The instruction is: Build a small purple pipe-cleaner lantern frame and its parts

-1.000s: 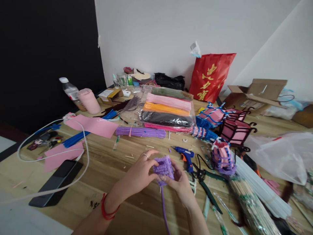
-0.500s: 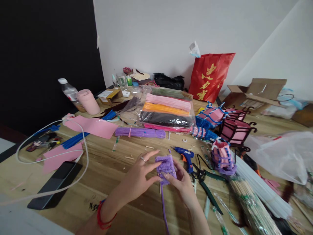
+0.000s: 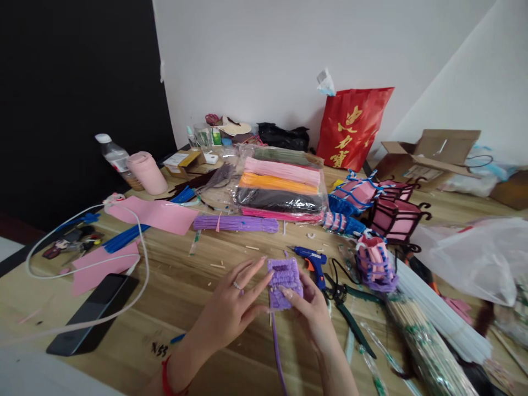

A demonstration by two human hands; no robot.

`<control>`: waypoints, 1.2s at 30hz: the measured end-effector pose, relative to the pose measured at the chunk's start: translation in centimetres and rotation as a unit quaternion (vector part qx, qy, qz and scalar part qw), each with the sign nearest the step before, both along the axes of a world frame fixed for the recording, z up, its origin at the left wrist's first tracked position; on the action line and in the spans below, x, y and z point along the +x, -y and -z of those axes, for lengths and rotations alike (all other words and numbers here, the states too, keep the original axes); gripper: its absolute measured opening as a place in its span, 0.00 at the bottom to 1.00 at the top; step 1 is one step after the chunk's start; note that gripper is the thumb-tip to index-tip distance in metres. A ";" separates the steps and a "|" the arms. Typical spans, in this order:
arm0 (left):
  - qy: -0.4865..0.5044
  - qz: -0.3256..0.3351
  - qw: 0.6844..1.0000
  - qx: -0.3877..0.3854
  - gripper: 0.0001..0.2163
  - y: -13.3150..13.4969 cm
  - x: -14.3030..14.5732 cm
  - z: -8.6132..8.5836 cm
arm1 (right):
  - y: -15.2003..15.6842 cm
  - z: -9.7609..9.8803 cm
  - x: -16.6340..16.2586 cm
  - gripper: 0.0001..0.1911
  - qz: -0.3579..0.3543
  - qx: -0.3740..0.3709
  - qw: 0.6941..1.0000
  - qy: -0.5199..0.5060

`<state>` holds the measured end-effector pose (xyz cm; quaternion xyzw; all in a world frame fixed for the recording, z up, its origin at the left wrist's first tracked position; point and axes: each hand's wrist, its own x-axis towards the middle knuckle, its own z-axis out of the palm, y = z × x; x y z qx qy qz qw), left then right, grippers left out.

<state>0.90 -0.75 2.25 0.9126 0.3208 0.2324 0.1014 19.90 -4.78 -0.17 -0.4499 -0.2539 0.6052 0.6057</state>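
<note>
My right hand (image 3: 310,311) pinches a small purple woven pipe-cleaner panel (image 3: 284,280) held just above the wooden table (image 3: 185,280). A loose purple pipe-cleaner tail (image 3: 277,352) hangs down from the panel toward me. My left hand (image 3: 231,306) is beside the panel on its left, its fingers spread and stretched out, the fingertips near or touching the panel's left edge. A ring sits on one left finger and a red cord on that wrist.
A blue glue gun (image 3: 312,259) and green-handled pliers (image 3: 350,319) lie right of the hands. Pink-and-purple lanterns (image 3: 374,264), bundled sticks (image 3: 429,341), a purple pipe-cleaner bundle (image 3: 236,223), bagged pipe cleaners (image 3: 280,187), a phone (image 3: 91,314), a white cable (image 3: 136,286) and pink sheets (image 3: 157,213) surround them.
My left hand has let go of the panel and its fingers have spread out flat. The panel has shifted slightly right and lower in my right hand.
</note>
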 end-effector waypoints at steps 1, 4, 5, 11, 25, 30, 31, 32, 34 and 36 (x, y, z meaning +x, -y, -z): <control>0.015 -0.004 1.000 0.001 0.24 0.1 -0.2 0.3 | 0.0 0.0 0.0 0.30 0.012 -0.003 1.000 -0.003; 0.136 -0.078 0.988 -0.005 0.18 0.0 -0.8 1.1 | 0.0 0.2 0.2 0.32 0.041 -0.007 0.999 -0.001; 0.189 -0.117 0.975 -0.017 0.13 -0.1 -0.9 1.3 | 0.0 0.2 0.3 0.32 0.043 -0.006 0.999 0.003; 0.296 -0.158 0.932 -0.137 0.04 -0.8 -0.8 0.5 | 0.3 -0.3 0.0 0.33 0.001 0.016 0.999 0.043; 0.114 -0.114 0.986 -0.044 0.06 -0.9 2.3 -0.3 | 0.3 -0.1 -0.6 0.32 -0.007 0.043 0.996 0.080; 0.135 -0.123 0.982 -0.047 0.05 -0.6 2.2 0.0 | 0.2 -0.2 -1.3 0.31 0.030 0.044 0.996 0.071; 0.133 -0.123 0.982 -0.044 0.06 -0.6 2.2 -0.1 | 0.2 -0.2 -1.4 0.31 0.033 0.038 0.996 0.069; 0.128 -0.120 0.984 -0.041 0.06 -0.5 2.1 -0.2 | 0.2 -0.2 -1.4 0.30 0.033 0.031 0.997 0.069; 0.119 -0.110 0.986 -0.032 0.07 -0.4 1.9 -0.5 | 0.1 -0.2 -1.3 0.29 0.022 0.019 0.997 0.071; 0.121 -0.103 0.987 -0.024 0.09 -0.4 1.7 -0.8 | 0.0 -0.3 -1.1 0.29 0.010 0.015 0.997 0.069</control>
